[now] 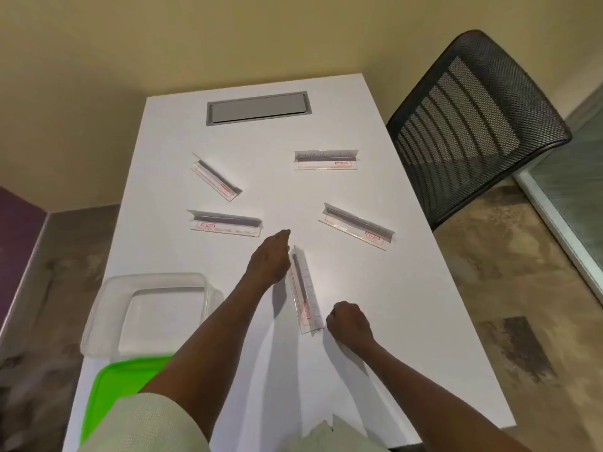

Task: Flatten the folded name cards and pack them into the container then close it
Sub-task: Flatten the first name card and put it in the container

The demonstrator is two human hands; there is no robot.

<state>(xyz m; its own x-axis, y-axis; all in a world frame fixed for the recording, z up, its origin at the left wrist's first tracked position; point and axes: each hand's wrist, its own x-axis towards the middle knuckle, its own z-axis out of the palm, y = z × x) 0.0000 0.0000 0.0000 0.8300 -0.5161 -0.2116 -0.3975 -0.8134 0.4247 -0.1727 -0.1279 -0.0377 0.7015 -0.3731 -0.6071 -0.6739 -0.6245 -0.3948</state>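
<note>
my left hand (269, 256) reaches out with fingers loose, holding nothing, just beside the nearest folded name card (305, 293) mid-table (408, 321) — my right hand (348, 322) is clenched at its near end, the clear container (107, 308) empty by the left edge.

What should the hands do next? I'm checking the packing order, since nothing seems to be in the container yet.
Probably grasp the nearest name card, which lies folded between the left hand and the right hand, and press it flat. Both hands flank it but neither clearly holds it. Four more folded cards lie farther off, and the clear container looks empty, its green lid off.
</note>
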